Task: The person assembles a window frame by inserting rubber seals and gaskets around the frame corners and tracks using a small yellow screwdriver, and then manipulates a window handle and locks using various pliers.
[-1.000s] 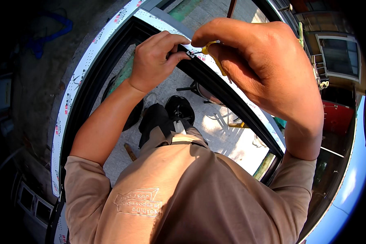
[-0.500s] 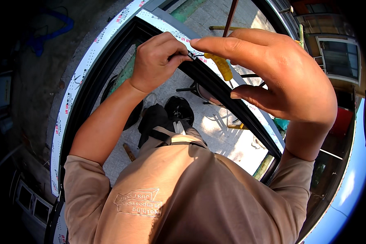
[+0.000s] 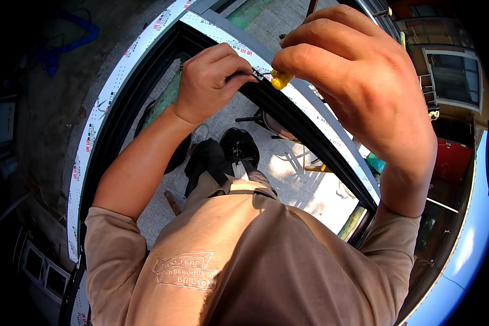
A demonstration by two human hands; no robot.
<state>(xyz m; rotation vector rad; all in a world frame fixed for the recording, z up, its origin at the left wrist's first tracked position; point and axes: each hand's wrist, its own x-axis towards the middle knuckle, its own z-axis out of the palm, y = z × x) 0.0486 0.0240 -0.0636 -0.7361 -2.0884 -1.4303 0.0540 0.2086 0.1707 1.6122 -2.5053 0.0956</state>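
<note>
A large window or door frame (image 3: pixel 223 35), dark with white printed film on its face, surrounds my body. At its far bar, my left hand (image 3: pixel 207 84) pinches a small metal fitting (image 3: pixel 257 75) against the black inner groove. My right hand (image 3: pixel 358 81) is closed around a screwdriver with a yellow handle (image 3: pixel 281 80). Its thin shaft points left at the fitting; whether the tip sits in a screw is too small to tell. My right thumb and part of the handle are hidden behind the fingers.
Through the frame's opening show paving, my dark shoe (image 3: pixel 239 148) and a round-seated stool (image 3: pixel 277 126). Green-painted supports (image 3: pixel 171 89) lie under the frame. A blue hose-like bundle (image 3: pixel 73 35) is at far left, a red panel (image 3: pixel 451 160) at right.
My right hand, loosely spread before, has moved up and curled around the screwdriver handle. The handle has swung so less of it shows. My left hand has stayed in place.
</note>
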